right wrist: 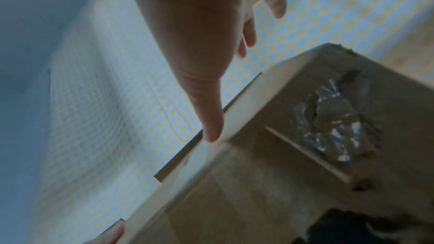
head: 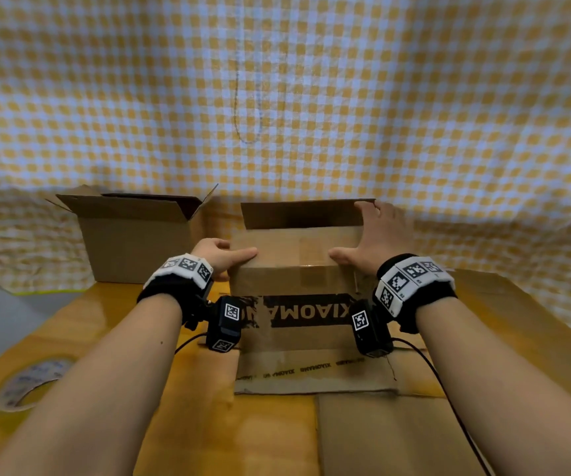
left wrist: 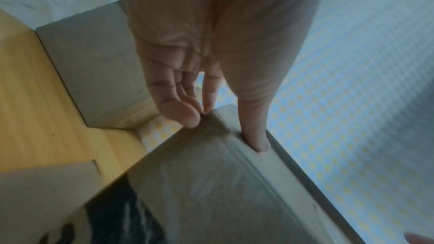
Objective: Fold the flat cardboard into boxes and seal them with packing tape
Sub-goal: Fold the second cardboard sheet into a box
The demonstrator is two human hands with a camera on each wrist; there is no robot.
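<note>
A brown cardboard box (head: 291, 286) with black XIAOMANG print stands in the middle of the table. Its near top flap is folded down, and the far flap (head: 301, 213) stands upright. My left hand (head: 225, 257) is at the box's top left corner. Its thumb (left wrist: 256, 136) lies flat on the folded flap, and its fingers (left wrist: 185, 114) touch the left side edge. My right hand (head: 373, 235) is spread at the top right. Its thumb (right wrist: 211, 129) presses the flap's edge, and the straight fingers reach up to the far flap's right corner. Old crumpled tape (right wrist: 328, 127) clings to the box's side.
A second box (head: 133, 242) with open flaps stands at the back left. A tape roll (head: 30, 383) lies on the yellow table (head: 81, 324) near my left forearm. Flat cardboard sheets (head: 517, 321) lie under and to the right of the box. A checked cloth (head: 311, 97) hangs behind.
</note>
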